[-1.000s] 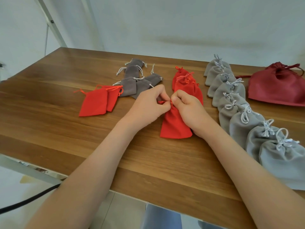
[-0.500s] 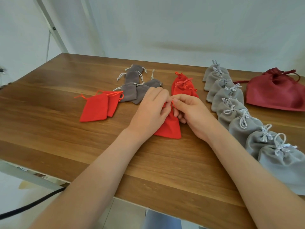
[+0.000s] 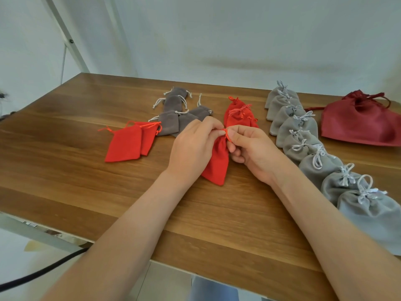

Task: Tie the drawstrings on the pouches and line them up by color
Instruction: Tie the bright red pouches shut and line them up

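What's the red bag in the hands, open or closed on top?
Closed: the red pouch is bunched tight at its neck, where the left hand and right hand pinch its drawstring. Whether it's knotted, cannot tell.

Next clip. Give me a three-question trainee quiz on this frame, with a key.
1. True or false: the light grey pouches lie in a row to the right of the right hand.
2. What do the left hand and right hand both pinch? A) red pouch B) dark grey pouch C) maroon bag
3. How many flat red pouches lie left of the left hand?
Key: 1 true; 2 A; 3 two.
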The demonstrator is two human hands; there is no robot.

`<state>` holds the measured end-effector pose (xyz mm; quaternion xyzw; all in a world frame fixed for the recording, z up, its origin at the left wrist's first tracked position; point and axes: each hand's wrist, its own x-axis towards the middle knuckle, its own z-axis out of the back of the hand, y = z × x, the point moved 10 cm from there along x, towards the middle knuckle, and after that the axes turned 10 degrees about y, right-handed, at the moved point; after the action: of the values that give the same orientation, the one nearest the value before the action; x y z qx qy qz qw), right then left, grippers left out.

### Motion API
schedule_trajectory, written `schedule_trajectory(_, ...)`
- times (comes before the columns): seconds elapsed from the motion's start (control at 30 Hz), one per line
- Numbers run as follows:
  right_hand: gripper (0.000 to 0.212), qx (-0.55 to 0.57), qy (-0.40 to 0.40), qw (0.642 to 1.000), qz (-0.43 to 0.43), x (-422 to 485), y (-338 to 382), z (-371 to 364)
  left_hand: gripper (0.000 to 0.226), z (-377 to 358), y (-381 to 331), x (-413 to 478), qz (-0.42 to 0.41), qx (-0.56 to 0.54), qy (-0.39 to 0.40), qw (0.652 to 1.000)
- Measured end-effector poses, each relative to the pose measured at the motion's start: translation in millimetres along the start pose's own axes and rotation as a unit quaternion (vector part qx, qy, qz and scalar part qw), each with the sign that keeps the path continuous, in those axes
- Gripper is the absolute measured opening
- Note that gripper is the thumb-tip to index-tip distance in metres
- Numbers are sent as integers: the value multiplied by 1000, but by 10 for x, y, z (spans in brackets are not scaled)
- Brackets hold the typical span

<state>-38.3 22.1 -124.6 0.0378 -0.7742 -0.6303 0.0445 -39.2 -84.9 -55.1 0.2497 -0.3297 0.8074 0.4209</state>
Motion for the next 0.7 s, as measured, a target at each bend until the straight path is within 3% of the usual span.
schedule_trajectory(0.33,35,78,37,996,-18,-2,-43,-90,16,21,-103,4,-41,13,-11,999)
schedule_trajectory(0.53,25,89,6,996,-27,-17,-68,-44,18,-11,-124,-4,-56,35,0,998)
schedule_trajectory(0.7,24,81,-6,996,-25,-19,-67,-31,13,-65,4,1,8,-15,30,999)
